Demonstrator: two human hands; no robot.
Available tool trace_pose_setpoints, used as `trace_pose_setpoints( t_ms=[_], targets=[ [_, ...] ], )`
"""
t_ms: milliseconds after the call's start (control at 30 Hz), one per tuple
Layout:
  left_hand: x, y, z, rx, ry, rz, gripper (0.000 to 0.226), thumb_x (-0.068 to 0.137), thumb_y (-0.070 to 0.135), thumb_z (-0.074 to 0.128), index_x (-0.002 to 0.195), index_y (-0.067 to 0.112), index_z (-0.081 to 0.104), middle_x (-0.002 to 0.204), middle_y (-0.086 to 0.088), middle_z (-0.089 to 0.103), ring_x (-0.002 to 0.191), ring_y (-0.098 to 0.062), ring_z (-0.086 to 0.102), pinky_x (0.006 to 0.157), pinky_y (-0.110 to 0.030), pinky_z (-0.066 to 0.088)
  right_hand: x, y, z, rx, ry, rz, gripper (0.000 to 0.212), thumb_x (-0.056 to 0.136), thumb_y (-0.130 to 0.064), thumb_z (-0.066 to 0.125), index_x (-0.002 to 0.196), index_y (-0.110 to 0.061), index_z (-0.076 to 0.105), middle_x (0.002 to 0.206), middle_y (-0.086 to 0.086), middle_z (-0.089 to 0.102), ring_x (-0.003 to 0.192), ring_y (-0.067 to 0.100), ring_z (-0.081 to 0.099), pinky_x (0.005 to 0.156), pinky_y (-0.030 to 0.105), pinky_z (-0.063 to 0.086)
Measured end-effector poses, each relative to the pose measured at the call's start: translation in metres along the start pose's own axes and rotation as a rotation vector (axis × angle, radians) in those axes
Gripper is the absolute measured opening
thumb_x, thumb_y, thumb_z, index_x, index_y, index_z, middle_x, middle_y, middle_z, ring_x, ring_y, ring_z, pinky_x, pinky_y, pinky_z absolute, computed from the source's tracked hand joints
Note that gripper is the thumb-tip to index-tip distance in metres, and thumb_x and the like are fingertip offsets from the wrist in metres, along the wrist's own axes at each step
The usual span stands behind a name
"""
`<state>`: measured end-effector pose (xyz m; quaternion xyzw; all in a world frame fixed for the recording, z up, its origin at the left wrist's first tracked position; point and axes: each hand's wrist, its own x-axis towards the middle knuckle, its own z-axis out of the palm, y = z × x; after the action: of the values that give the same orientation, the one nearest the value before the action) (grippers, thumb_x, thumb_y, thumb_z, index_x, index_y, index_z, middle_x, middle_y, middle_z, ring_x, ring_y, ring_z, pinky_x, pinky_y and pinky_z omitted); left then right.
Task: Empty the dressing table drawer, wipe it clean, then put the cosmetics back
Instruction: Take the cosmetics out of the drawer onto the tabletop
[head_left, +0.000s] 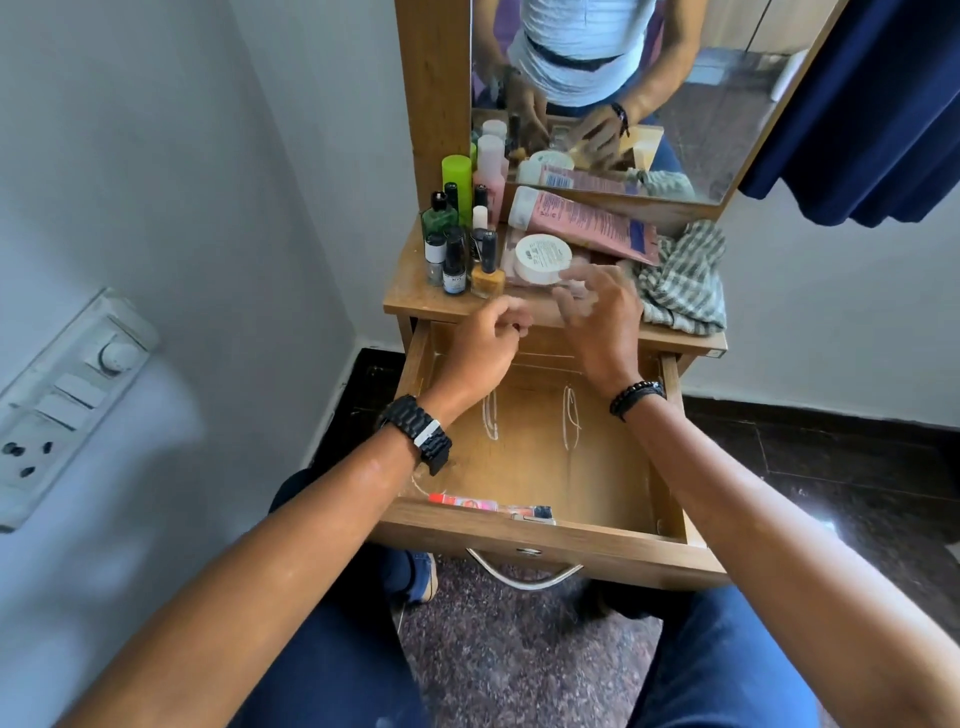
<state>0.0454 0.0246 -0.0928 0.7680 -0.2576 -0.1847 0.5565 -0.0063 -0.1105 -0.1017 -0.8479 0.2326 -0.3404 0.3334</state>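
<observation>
While the drawer (540, 431) stands open, left hand (480, 348) hovers, fingers loosely curled, holding nothing; right hand (605, 312) fingers spread, blurred, near white jar (540, 257) on worktop (415, 299).

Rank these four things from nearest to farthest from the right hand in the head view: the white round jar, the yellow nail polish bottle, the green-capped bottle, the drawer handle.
From the right hand:
1. White round jar, on the tabletop just beyond the fingertips.
2. Yellow nail polish bottle, to the left on the tabletop.
3. Green-capped bottle, back left beside the mirror frame.
4. Drawer handle, on the drawer front, nearest the person.
</observation>
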Motion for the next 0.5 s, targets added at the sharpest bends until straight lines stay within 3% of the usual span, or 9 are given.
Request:
trace_pose_setpoints(
  t_ms=[100, 167, 233, 333, 400, 500],
  targets=[
    [-0.013, -0.015, -0.016, 0.129, -0.184, -0.071, 0.022, 0.092, 0.003, 0.050, 0.100, 0.018, 0.063, 0.095, 0.002, 0.066, 0.091, -0.015, 0.064, 0.084, -0.034, 0.055, -0.023, 0.001, -0.010, 0.035, -0.145, -0.065, 0.004, 0.085, -0.012, 0.064, 0.085, -0.014, 0.067, 0.093, -0.001, 0.063, 0.076, 0.011, 0.058, 0.071, 0.024, 0.050],
    [-0.021, -0.026, -0.024, 0.386, -0.405, -0.144, 0.021, 0.088, 0.007, 0.059, 0.102, 0.021, 0.063, 0.102, 0.001, 0.065, 0.093, -0.012, 0.061, 0.080, -0.028, 0.051, -0.039, 0.004, -0.016, 0.053, -0.394, -0.075, 0.003, 0.084, -0.010, 0.067, 0.085, -0.012, 0.069, 0.090, 0.001, 0.067, 0.072, 0.007, 0.059, 0.068, 0.018, 0.049],
    [-0.029, -0.032, -0.027, 0.609, -0.608, -0.215, 0.027, 0.084, 0.009, 0.063, 0.109, 0.020, 0.062, 0.107, 0.000, 0.065, 0.098, -0.016, 0.060, 0.080, -0.030, 0.049, -0.052, 0.008, -0.020, 0.019, -0.707, -0.090, 0.008, 0.083, -0.009, 0.069, 0.089, -0.014, 0.070, 0.088, 0.002, 0.069, 0.071, 0.004, 0.059, 0.066, 0.014, 0.047],
    [-0.039, -0.036, -0.024, 0.812, -0.805, -0.244, 0.031, 0.085, 0.011, 0.064, 0.115, 0.017, 0.060, 0.107, 0.003, 0.060, 0.091, -0.014, 0.057, 0.070, -0.025, 0.047, -0.068, 0.016, -0.021, -0.110, -1.087, -0.085, 0.014, 0.082, -0.009, 0.071, 0.095, -0.013, 0.070, 0.086, -0.005, 0.068, 0.074, 0.005, 0.062, 0.069, 0.013, 0.049],
    [-0.042, -0.039, -0.020, 0.908, -0.891, -0.249, 0.032, 0.084, 0.014, 0.068, 0.114, 0.016, 0.060, 0.101, 0.005, 0.057, 0.079, -0.009, 0.054, 0.060, -0.021, 0.043, -0.076, 0.021, -0.020, -0.166, -1.216, -0.073, 0.017, 0.082, -0.009, 0.069, 0.098, -0.015, 0.070, 0.087, -0.009, 0.068, 0.079, 0.007, 0.064, 0.073, 0.017, 0.051],
    [-0.043, -0.045, -0.013, 1.015, -0.961, -0.252, 0.034, 0.081, 0.017, 0.071, 0.114, 0.017, 0.059, 0.101, 0.004, 0.059, 0.086, -0.014, 0.054, 0.074, -0.030, 0.047, -0.084, 0.027, -0.017, -0.165, -1.327, -0.030, 0.020, 0.083, -0.007, 0.067, 0.099, -0.019, 0.069, 0.082, -0.018, 0.067, 0.082, 0.004, 0.066, 0.073, 0.013, 0.051]
  ],
)
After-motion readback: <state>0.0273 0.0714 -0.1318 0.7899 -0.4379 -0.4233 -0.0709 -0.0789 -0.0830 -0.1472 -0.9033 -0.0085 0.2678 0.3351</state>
